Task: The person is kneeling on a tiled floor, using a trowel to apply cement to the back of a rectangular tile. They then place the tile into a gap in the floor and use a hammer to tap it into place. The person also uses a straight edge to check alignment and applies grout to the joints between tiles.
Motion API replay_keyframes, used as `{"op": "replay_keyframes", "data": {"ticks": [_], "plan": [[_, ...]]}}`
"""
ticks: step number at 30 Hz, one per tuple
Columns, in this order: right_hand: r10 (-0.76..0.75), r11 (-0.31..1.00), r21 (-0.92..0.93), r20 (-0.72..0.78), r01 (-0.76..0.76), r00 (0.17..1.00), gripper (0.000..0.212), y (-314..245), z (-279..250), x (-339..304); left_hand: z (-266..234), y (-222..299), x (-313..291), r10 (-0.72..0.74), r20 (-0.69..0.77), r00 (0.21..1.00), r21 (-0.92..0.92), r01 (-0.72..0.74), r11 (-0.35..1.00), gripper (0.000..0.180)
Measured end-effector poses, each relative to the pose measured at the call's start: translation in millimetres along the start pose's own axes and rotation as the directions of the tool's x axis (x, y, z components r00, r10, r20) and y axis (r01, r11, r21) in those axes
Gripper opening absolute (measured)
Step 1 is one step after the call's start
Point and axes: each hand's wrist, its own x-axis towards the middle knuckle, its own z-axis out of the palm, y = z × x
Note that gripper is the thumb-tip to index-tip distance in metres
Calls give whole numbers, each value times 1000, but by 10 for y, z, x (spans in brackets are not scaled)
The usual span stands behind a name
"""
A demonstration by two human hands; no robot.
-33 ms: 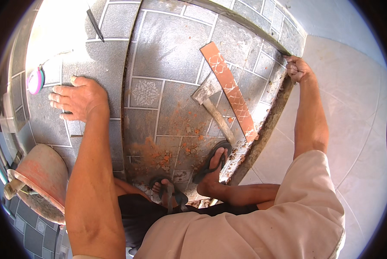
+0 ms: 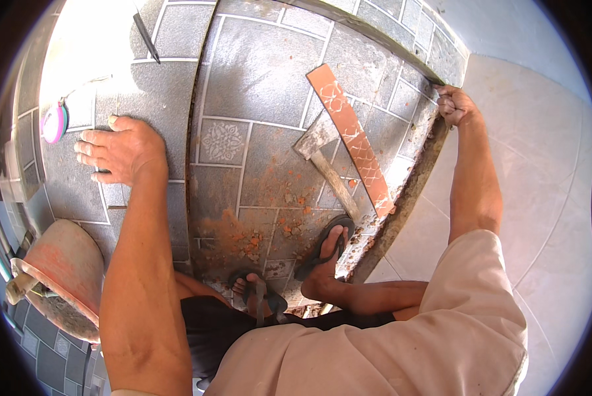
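My left hand (image 2: 125,150) lies palm down with its fingers spread on the grey patterned tiles (image 2: 137,92) of the raised left level. My right hand (image 2: 455,105) is closed at the far right corner of the lower tiled step. Its curled fingers touch the end of a thin dark edge (image 2: 401,53); whether they grip something is hidden. Between the hands lies a narrow reddish-brown tile strip (image 2: 352,142), placed diagonally. Beside it is a hammer-like tool with a grey, mortar-smeared head (image 2: 317,135) and a wooden handle (image 2: 335,187).
Orange rubble (image 2: 253,245) is scattered near my sandalled feet (image 2: 329,247). A dirty bucket (image 2: 65,254) with a wooden-handled tool stands at left. A dark pen-like stick (image 2: 146,39) and a round pink-and-teal object (image 2: 54,124) lie on the left level. A rough, broken edge (image 2: 401,204) borders the pale floor.
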Motion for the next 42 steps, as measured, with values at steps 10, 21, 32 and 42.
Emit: {"op": "replay_keyframes", "data": {"ticks": [10, 21, 32, 42], "plan": [[-27, 999, 17, -52, 28, 998, 16, 19, 179, -32, -52, 26, -15, -2, 1, 1000, -38, 2, 999, 76], [-10, 1000, 19, 60, 9, 998, 18, 4, 605, -206, -11, -8, 8, 12, -18, 1000, -19, -13, 1000, 76], [-57, 995, 89, 111, 48, 992, 23, 54, 1025, -412, -40, -19, 0, 46, -4, 999, -47, -47, 998, 77], [-74, 991, 123, 119, 59, 990, 17, 80, 1344, -453, -32, -41, 6, 71, -15, 997, -56, -71, 996, 78]]}}
